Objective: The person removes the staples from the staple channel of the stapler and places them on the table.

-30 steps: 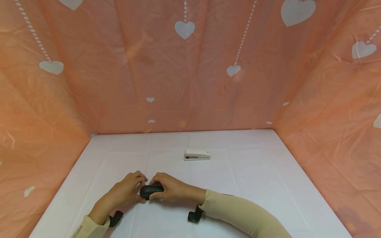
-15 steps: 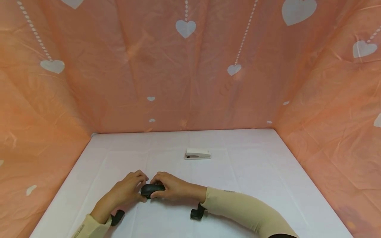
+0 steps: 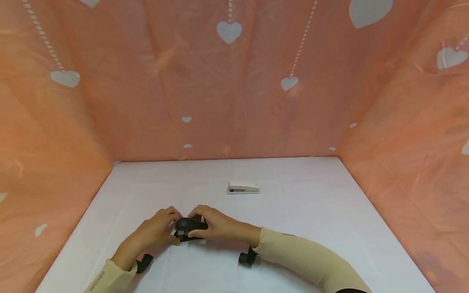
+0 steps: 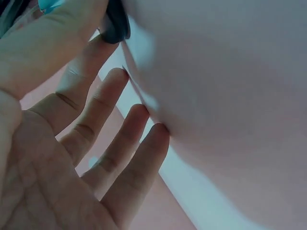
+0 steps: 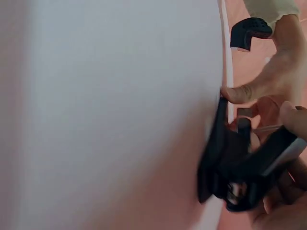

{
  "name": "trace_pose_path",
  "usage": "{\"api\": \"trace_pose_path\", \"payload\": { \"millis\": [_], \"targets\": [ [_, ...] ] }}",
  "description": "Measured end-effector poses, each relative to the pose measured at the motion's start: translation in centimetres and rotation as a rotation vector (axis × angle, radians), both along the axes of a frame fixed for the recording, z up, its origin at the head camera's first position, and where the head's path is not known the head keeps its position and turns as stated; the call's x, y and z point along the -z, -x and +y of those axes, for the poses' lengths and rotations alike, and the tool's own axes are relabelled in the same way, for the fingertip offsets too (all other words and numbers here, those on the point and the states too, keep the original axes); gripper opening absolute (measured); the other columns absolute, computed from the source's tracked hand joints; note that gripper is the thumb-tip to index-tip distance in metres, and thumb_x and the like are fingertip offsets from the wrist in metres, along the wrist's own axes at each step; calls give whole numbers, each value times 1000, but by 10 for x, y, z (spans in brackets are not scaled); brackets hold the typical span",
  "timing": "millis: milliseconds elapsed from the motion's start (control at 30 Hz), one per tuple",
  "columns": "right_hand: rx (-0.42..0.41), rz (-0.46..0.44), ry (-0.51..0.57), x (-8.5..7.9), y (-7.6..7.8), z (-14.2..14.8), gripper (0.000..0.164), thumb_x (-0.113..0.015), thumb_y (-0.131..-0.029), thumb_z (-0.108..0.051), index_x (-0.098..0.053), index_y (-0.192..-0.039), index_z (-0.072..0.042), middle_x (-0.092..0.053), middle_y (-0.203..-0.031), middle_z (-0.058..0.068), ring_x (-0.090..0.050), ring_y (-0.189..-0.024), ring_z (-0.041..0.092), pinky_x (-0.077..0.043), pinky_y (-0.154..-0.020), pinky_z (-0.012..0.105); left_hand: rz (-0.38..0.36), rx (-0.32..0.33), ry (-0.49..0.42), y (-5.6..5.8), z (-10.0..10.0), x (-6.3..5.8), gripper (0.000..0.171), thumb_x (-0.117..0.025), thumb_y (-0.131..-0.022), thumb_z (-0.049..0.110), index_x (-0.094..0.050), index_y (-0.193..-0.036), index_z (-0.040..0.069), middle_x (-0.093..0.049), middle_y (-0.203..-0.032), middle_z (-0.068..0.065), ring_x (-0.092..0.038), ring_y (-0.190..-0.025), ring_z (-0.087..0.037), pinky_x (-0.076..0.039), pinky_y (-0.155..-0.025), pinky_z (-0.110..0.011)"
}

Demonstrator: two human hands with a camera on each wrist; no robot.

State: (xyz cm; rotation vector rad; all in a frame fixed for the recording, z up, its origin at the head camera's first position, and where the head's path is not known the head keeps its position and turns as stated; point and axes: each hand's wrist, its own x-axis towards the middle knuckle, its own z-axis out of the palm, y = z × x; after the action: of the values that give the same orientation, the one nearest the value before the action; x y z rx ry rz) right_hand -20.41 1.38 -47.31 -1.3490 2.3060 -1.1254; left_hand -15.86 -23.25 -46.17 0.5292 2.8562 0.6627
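Note:
A black stapler (image 3: pixel 190 224) is on the white table, left of the middle, between both hands. A gap shows between its top arm and its base. My left hand (image 3: pixel 158 228) pinches its left end at the base with thumb and forefinger. In the left wrist view the other fingers are spread near the tabletop, and only a dark end of the stapler (image 4: pixel 116 21) shows. My right hand (image 3: pixel 219 224) grips the upper arm from the right. The right wrist view shows the stapler (image 5: pixel 225 158) blurred, with its parts spread apart.
A white stapler (image 3: pixel 243 187) lies farther back on the white-covered table (image 3: pixel 304 195). Orange sheets with pale hearts (image 3: pixel 229 32) wall the table at the back and sides. Black wrist cameras (image 3: pixel 247 258) hang under both forearms.
The right hand has shifted slightly up and right, and the black stapler's top arm now stands apart from its base. The left hand keeps nearly the same place. The head view has tilted slightly.

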Motion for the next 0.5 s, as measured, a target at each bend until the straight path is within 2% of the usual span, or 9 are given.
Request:
{"api": "trace_pose_path", "payload": {
  "millis": [233, 367, 500],
  "targets": [
    [11, 62, 16, -11, -1, 14, 38, -83, -97, -19, -65, -128, -7, -68, -118, 4, -57, -96, 2, -52, -85, 20, 6, 18, 1, -1, 1, 1, 41, -100, -74, 29, -63, -92, 25, -62, -124, 4, -59, -119, -32, -53, -73, -53],
    [33, 65, 32, -15, -2, 22, 37, -83, -96, -18, -65, -127, -8, -69, -119, 2, -58, -98, 2, -51, -88, 20, 14, 28, -3, -1, 0, 1, 39, -99, -75, 31, -62, -88, 24, -64, -131, 0, -59, -123, -36, -54, -76, -59],
    [49, 60, 62, -18, -2, 30, 35, -85, -95, -17, -65, -123, -10, -69, -115, 0, -59, -99, 3, -53, -91, 25, 15, 24, 3, -1, 1, 0, 38, -99, -75, 31, -63, -88, 24, -65, -132, 0, -59, -124, -36, -55, -78, -60]
  ]
}}
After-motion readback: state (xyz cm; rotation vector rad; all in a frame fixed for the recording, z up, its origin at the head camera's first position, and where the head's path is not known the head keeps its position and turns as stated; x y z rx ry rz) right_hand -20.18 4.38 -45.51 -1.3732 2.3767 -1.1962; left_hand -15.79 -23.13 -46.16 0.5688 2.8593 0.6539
